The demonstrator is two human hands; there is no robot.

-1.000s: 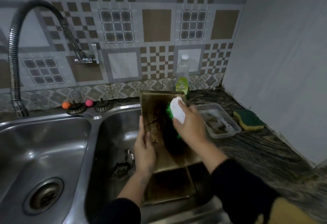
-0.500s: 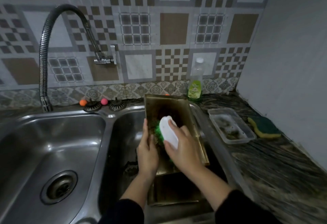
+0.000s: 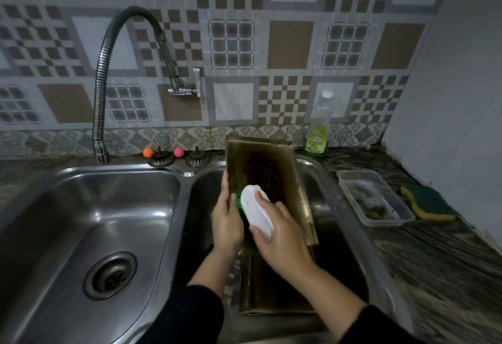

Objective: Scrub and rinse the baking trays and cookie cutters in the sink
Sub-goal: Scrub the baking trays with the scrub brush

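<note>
Sink (image 3: 116,180) of stainless steel, two basins side by side: the left basin is lying bare with its drain (image 3: 110,275) showing, and the right basin is holding the work. Faucet (image 3: 108,77) is arching over the left basin, its outlet hanging well apart from the tray; no water is visibly running.

Baking tray (image 3: 267,170), brass-coloured and dark with burnt residue, is standing tilted in the right basin, its long axis running near-to-far, its far end leaning up toward the tiled wall and its near end dipping into the basin. A second tray (image 3: 274,289) is lying flatter beneath it, nearer the person. Dark shapes at the basin floor to the left may be cookie cutters, but this is too dim to tell.

Left hand (image 3: 226,221) is gripping the tilted tray's left edge, thumb side against the rim, and is steadying it. Right hand (image 3: 282,237) is clasping the white scrubbing brush (image 3: 256,209), whose green bristles are pressing on the tray's lower left face, just beside the left hand.

The uncleaned dark patch is lying farther away and to the right of the brush, so the next stroke probably needs to travel along the long axis, away from the person; the right hand is the nearer one for this.

On the counter at right: plastic container (image 3: 375,198), sponge (image 3: 427,202), detergent bottle (image 3: 317,131).
</note>
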